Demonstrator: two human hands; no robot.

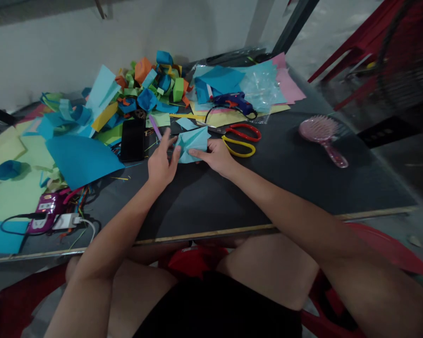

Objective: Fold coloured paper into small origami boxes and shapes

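Note:
A light blue folded paper piece point(193, 143) lies on the dark table point(254, 188) in front of me. My left hand point(163, 162) rests on its left edge, fingers stretched out and pressing the paper. On the other side, my right hand point(216, 157) presses its lower right side with fingers curled over the fold. Both hands touch the paper against the tabletop.
Red and yellow scissors point(241, 139) lie just right of my hands, a black phone point(133, 140) just left. A blue glue gun point(234, 102), coloured paper scraps point(144, 89), a large blue sheet point(81, 159), a pink hairbrush point(324, 136) and a charger point(52, 216) surround them.

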